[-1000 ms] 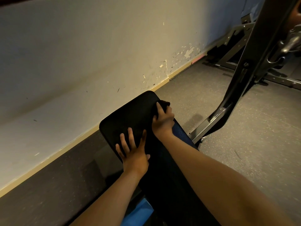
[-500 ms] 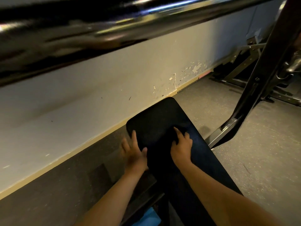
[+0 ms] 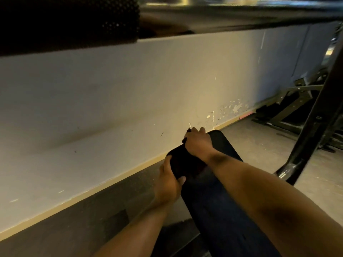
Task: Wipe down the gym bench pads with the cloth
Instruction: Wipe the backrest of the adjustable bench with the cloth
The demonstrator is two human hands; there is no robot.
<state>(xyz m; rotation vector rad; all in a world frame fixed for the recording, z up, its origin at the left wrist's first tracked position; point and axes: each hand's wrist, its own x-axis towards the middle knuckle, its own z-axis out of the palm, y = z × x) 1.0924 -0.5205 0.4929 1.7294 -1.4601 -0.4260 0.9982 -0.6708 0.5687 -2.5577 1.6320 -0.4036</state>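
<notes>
Right grip (image 3: 197,143) clutches the cloth (image 3: 187,134) against the bench pad (image 3: 224,145); just behind it, left grip (image 3: 168,180) clasps the pad's edge.

I count one black bench pad (image 3: 222,145), and two hands on it: a left hand (image 3: 168,179) at its left edge, a right hand (image 3: 197,143) at its far end. One dark cloth (image 3: 184,140), mostly hidden under that hand. One bar (image 3: 222,13) overhead, one slanted steel upright (image 3: 315,127) to the right.
</notes>
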